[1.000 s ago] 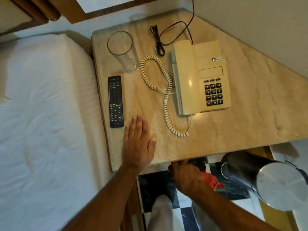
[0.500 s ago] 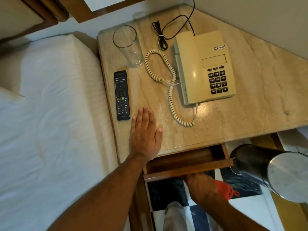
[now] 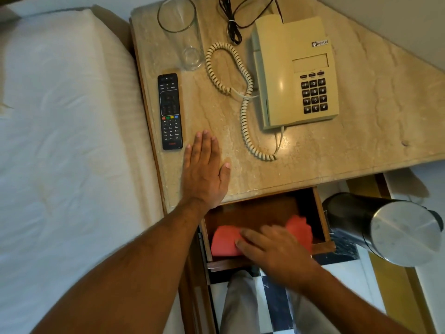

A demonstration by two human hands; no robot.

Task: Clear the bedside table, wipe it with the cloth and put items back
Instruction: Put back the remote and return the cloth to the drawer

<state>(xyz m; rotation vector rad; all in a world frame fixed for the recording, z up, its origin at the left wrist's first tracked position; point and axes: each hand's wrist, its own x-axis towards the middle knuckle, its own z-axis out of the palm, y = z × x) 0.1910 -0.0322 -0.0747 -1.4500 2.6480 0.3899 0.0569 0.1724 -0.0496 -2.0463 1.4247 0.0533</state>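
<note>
The beige marble bedside table [image 3: 366,121] carries a clear glass [image 3: 180,32] at the back left, a black remote [image 3: 169,112] along the left edge and a cream telephone [image 3: 293,73] with its coiled cord [image 3: 244,102]. My left hand [image 3: 204,172] lies flat and open on the table's front left corner, just right of the remote. Below the top, the wooden drawer [image 3: 321,225] stands pulled out. My right hand [image 3: 272,251] is inside it, closed on the red cloth [image 3: 224,242], which shows on both sides of the hand.
A white bed [image 3: 72,141] runs along the table's left side. A steel bin [image 3: 390,227] stands on the floor right of the drawer. A bundled black cable [image 3: 231,25] lies behind the phone. My trouser leg and checkered floor tiles are under the drawer.
The drawer has been pulled out from shut to wide. My right hand, which held the cloth below it, has moved up into the drawer with the cloth. My left hand stayed flat.
</note>
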